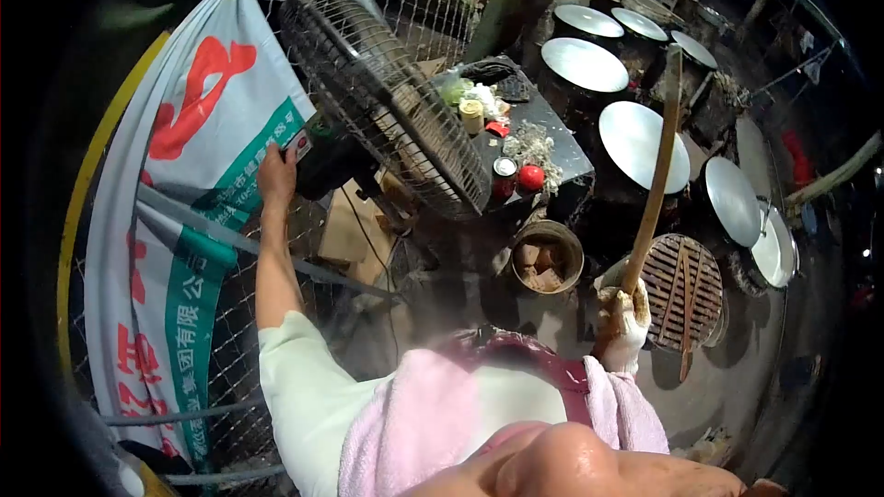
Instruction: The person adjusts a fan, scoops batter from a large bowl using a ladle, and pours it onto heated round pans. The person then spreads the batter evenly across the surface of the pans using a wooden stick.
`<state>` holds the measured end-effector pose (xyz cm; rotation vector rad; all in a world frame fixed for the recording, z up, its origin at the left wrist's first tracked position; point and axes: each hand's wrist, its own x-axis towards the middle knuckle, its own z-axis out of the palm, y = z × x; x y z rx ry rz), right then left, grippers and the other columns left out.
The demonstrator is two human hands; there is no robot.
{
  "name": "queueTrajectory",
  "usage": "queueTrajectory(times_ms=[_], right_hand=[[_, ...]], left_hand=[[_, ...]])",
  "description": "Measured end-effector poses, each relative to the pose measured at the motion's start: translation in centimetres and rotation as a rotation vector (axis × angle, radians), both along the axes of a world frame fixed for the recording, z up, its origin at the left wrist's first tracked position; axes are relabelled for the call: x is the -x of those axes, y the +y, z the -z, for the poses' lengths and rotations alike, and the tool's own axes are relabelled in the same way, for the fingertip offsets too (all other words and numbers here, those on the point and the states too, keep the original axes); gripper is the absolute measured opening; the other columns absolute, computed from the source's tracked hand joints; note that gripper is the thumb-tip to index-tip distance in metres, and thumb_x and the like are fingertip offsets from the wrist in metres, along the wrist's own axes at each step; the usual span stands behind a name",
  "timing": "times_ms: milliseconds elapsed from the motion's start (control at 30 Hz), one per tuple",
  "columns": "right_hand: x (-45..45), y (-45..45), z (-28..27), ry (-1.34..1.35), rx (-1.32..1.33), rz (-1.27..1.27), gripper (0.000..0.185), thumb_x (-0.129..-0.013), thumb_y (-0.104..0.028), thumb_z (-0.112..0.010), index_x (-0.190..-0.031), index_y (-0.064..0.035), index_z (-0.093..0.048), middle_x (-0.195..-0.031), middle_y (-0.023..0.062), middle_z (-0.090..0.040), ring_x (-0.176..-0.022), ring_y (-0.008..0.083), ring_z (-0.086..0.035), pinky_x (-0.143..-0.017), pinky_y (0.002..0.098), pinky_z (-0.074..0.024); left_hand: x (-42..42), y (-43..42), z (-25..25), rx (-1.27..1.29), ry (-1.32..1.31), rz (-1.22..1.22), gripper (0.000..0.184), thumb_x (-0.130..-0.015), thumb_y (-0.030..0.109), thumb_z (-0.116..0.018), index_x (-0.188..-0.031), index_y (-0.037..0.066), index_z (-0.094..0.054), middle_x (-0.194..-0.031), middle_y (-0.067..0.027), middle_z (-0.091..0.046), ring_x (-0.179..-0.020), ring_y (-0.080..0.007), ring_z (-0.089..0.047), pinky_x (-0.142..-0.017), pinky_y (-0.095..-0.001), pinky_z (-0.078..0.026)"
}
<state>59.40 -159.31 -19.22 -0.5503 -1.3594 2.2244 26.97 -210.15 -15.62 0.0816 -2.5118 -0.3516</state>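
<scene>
My bare left hand [277, 175] reaches to the rear housing of a large caged fan [391, 97], its thumb and fingers drawn together at a small panel there. The exact part under the fingertips is too small to make out. A soiled white work glove covers my right hand [624, 324], which is wrapped round the lower end of a long wooden stick [665, 161]. The stick points up and away, passing in front of a round pale pan. Near that glove, a round slatted wooden lid [680, 294] lies low with narrow wooden strips across it.
Several round pale pans [645, 145] stand at the right and back. A dark table [569, 155] carries bags, jars and a red round object [531, 177]. A bucket of brownish chunks [547, 258] sits below. At left, a banner [207, 64] hangs on wire fencing.
</scene>
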Motion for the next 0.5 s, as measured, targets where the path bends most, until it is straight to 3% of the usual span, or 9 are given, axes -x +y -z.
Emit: queueTrajectory(times_ms=[167, 300, 500], right_hand=[[0.2, 1.1, 0.9, 0.002, 0.012, -0.039, 0.039, -0.091, -0.01, -0.053, -0.129, -0.0027, -0.047, -0.078, 0.0038, -0.062, -0.052, 0.0055, -0.048, -0.044, 0.0174, -0.0356], [0.6, 2.0, 1.6, 0.002, 0.015, -0.049, 0.033, -0.092, -0.012, -0.054, -0.124, -0.0045, -0.048, -0.084, 0.0061, -0.063, -0.06, 0.0082, -0.056, -0.048, 0.0173, -0.0442], [1.4, 2.2, 1.8, 0.028, 0.04, -0.074, 0.033, -0.091, -0.01, -0.054, -0.123, -0.0034, -0.049, -0.088, 0.005, -0.06, -0.066, 0.0078, -0.057, -0.05, 0.0169, -0.0438]], left_hand=[[-0.8, 0.8, 0.6, 0.081, 0.081, -0.05, 0.031, -0.092, 0.031, -0.057, -0.092, 0.0, -0.051, -0.079, -0.0219, -0.06, -0.074, -0.0422, -0.058, -0.061, -0.0502, -0.044], [-1.2, 1.4, 0.4, 0.049, 0.07, -0.05, 0.032, -0.094, 0.032, -0.053, -0.094, 0.0, -0.051, -0.081, -0.0226, -0.06, -0.075, -0.0419, -0.058, -0.062, -0.0502, -0.044], [-0.1, 0.1, 2.2, 0.154, 0.142, -0.091, 0.034, -0.096, 0.033, -0.05, -0.097, -0.002, -0.053, -0.085, -0.0236, -0.059, -0.076, -0.0407, -0.058, -0.062, -0.0494, -0.045]])
